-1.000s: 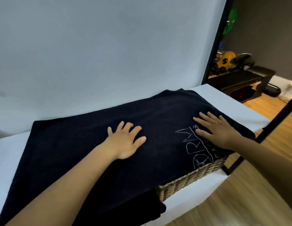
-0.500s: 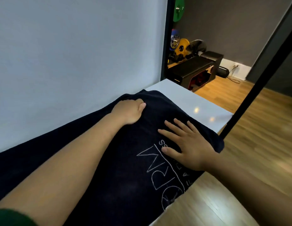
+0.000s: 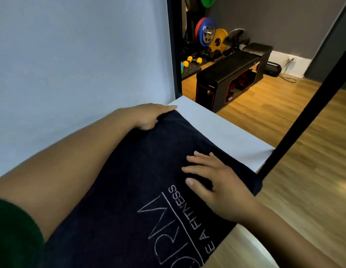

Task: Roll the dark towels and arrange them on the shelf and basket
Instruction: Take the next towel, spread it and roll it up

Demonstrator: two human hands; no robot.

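Note:
A dark navy towel [image 3: 149,180] with white stitched lettering lies spread over the white shelf top [image 3: 216,130]. My left hand [image 3: 149,117] is at the towel's far right corner, next to the wall. Its fingers lie along the far edge and its thumb tucks against the cloth, pinching that corner. My right hand [image 3: 216,186] rests flat on the towel near its right end, fingers spread and straight. The wicker basket is out of sight under the towel.
A black frame post [image 3: 303,105] rises at the shelf's right front corner. Beyond the shelf end are a wooden floor, a black bench [image 3: 236,72] and coloured weight plates [image 3: 208,35]. A pale wall [image 3: 81,55] runs along the back.
My left hand has slid from the towel's middle to its far right corner and taken hold there. My right hand stays flat on the towel. The view has swung right, so the basket is no longer seen.

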